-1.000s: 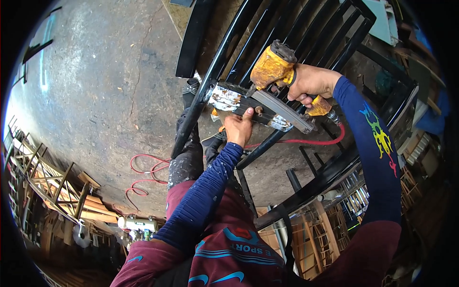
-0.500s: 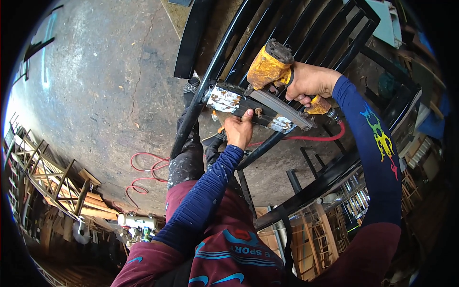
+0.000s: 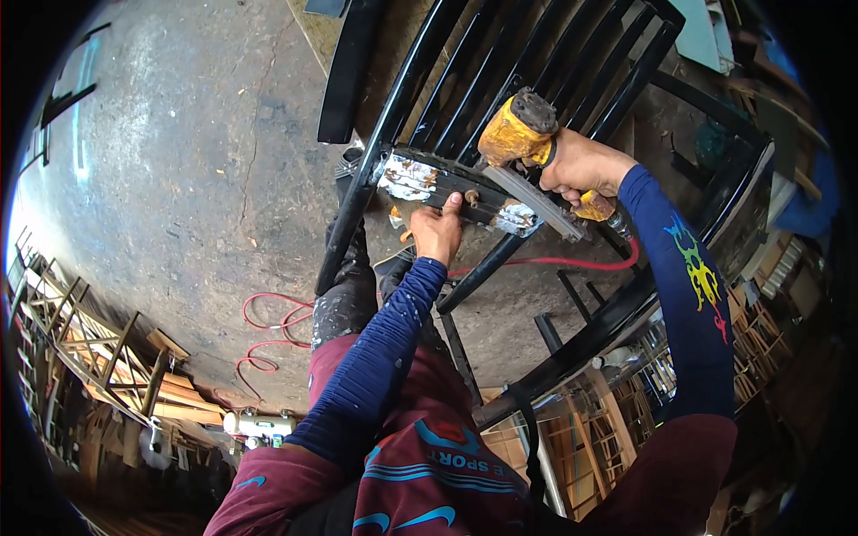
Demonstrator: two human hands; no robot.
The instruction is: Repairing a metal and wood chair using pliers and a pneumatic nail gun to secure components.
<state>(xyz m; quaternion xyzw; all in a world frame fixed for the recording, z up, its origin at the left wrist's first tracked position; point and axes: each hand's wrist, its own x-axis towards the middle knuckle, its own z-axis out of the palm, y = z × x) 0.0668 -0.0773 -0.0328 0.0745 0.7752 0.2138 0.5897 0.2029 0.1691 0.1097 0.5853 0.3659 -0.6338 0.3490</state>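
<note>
My right hand (image 3: 585, 163) is wrapped round the handle of a worn yellow air nail gun (image 3: 513, 136), its grey magazine slanting down to the right. The nose is at the far edge of a short black board (image 3: 444, 181); whether it touches cannot be made out. White, flaking patches mark both ends of this board, and a small brownish knob sticks up near its middle. With the thumb on top and the fingers hidden beneath, my left hand (image 3: 435, 234) grips the board's near edge. The board lies across a black slatted chair frame (image 3: 407, 94).
A red air hose (image 3: 572, 261) runs from the gun and loops on the concrete floor (image 3: 197, 179). Another black frame (image 3: 617, 308) stands at right. Wood pieces (image 3: 183, 397) and a small compressor (image 3: 259, 423) sit at lower left.
The nail gun has shifted a little right along the board's far edge in my right hand. My left hand keeps its hold on the board. The whole view has shifted slightly.
</note>
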